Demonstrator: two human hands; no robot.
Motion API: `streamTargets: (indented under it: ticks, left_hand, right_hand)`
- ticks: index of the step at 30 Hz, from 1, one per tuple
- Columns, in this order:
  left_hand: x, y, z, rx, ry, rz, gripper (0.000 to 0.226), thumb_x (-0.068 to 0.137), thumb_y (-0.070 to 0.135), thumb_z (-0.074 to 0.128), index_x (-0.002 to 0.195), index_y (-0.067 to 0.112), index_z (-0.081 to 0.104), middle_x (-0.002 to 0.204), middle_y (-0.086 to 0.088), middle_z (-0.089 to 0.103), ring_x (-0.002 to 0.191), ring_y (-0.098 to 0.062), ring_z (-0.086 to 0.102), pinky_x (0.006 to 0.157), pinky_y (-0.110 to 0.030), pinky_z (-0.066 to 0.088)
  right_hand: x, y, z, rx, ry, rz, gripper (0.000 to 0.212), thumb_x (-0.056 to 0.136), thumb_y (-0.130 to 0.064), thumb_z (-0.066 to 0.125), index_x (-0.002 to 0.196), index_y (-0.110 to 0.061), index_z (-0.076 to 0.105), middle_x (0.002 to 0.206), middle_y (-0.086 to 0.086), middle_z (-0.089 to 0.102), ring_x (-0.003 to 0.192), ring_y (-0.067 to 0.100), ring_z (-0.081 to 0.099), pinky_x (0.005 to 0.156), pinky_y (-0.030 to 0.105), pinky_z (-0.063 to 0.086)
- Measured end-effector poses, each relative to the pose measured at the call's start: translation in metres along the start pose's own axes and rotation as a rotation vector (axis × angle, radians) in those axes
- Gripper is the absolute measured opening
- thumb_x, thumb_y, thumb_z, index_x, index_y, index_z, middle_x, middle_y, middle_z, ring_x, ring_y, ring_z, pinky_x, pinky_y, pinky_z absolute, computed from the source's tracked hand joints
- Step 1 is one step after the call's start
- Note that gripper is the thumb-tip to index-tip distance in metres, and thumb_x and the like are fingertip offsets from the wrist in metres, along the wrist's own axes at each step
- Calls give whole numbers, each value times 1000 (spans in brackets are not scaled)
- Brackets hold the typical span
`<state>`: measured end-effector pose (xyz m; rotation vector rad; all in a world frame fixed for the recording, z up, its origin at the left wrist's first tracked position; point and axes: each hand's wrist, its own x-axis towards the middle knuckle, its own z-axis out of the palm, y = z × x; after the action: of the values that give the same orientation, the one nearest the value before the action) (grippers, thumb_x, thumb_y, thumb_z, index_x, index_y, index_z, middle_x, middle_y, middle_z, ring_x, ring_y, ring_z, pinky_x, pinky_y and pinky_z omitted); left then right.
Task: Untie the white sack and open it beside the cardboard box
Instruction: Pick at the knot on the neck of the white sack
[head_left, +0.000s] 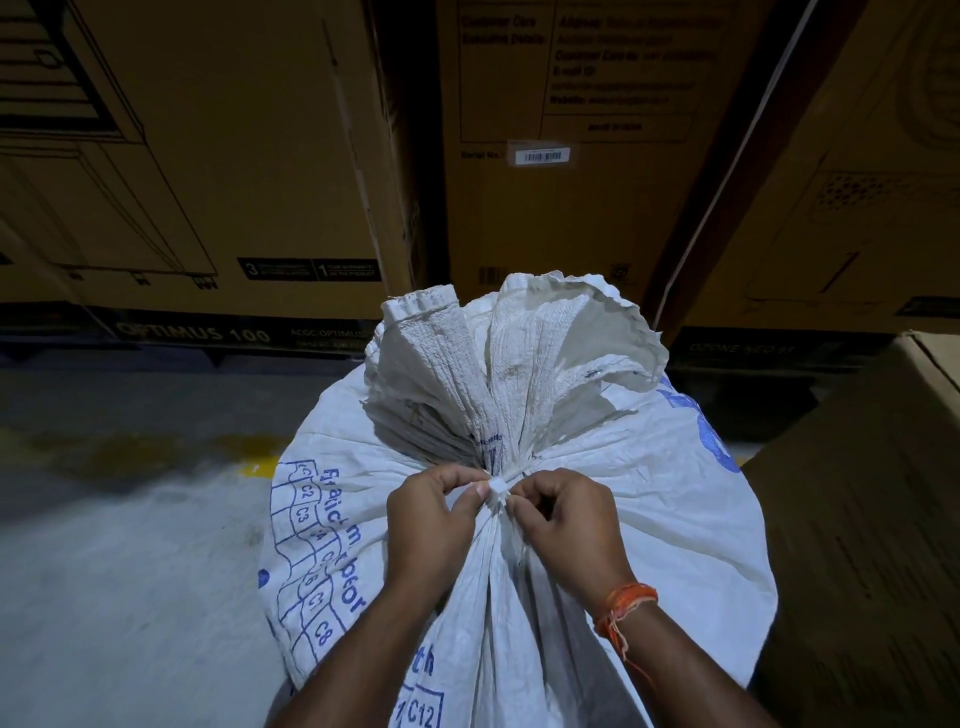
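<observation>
A full white woven sack (649, 499) with blue print stands on the floor right below me. Its neck is bunched and bound by a white tie (497, 487), and the loose mouth fans out above the knot. My left hand (434, 519) pinches the tie from the left. My right hand (563, 519), with an orange thread band on its wrist, pinches it from the right. Fingertips of both hands meet at the knot. A cardboard box (872, 519) stands close against the sack's right side.
Tall printed cardboard cartons (249, 156) form a wall just behind the sack. Grey concrete floor (130, 545) with a worn yellow line lies to the left.
</observation>
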<state>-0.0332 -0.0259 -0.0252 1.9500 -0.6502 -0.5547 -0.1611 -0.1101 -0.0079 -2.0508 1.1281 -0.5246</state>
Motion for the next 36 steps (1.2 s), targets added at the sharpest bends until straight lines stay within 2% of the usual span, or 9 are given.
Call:
streamTargets:
  ticks: [4,6,8,11,16,23,28,32,36]
  left_hand:
    - [0,0,-3,-15,16,-19,12,88,19,79,80,26,81,77,15,79,83,0,73,81,-27,57]
    - [1,0,-3,-13,24,-29,11,88,20,79,79,27,81,77,16,79,82,-1,73,82,-30,58]
    - [2,0,-3,-9,25,-30,12,87,22,80,78,29,80,77,16,79,83,-1,73,82,-31,59]
    - [1,1,-1,-10,17,-14,12,88,22,80,78,29,80,77,16,79,83,1,72,80,-27,57]
    - [-2,2,0,11,9,6,11,88,20,79,80,28,81,76,17,78,80,7,70,74,-16,50]
    - [-1,1,-1,7,16,-10,10,89,21,78,82,28,81,78,15,79,83,0,73,78,-26,55]
    - [2,1,-3,-5,34,-37,11,89,23,79,79,29,81,76,16,78,83,-2,73,81,-29,58]
    - [2,3,-1,8,35,-20,11,88,21,79,79,28,81,77,16,78,83,1,71,79,-25,55]
    - [-1,3,1,70,27,1,14,88,22,80,78,32,79,77,18,77,82,8,68,70,-9,45]
  right_hand:
    - [-4,-6,-2,59,-48,50,22,79,-20,77,61,-22,65,51,-7,60,50,4,55,50,11,38]
    - [-5,-5,-7,28,-76,61,12,73,-19,74,65,-13,67,55,0,65,50,10,57,50,17,43]
    - [-5,-1,-12,-21,-74,51,7,71,-17,72,65,-13,70,55,-1,65,50,9,57,51,17,43]
    - [-4,3,-16,-57,-60,31,14,76,-17,76,63,-16,70,51,-8,61,52,5,57,51,14,40]
    - [-3,0,-10,-45,-57,32,16,80,-18,76,66,-13,72,58,-4,69,60,10,65,55,18,45]
    - [-3,-11,-8,56,-51,97,20,76,-26,83,68,-14,70,53,-5,63,47,3,53,49,13,40]
    - [-10,-8,-30,-51,-88,83,13,74,-22,80,67,-17,71,55,-6,68,52,3,60,54,16,45]
    - [-10,-5,-35,-133,-89,47,15,78,-24,79,65,-21,72,56,-7,67,59,4,63,55,14,42]
    - [0,-4,-18,-64,-61,81,22,80,-25,81,61,-20,71,55,-5,67,53,4,59,53,15,42]
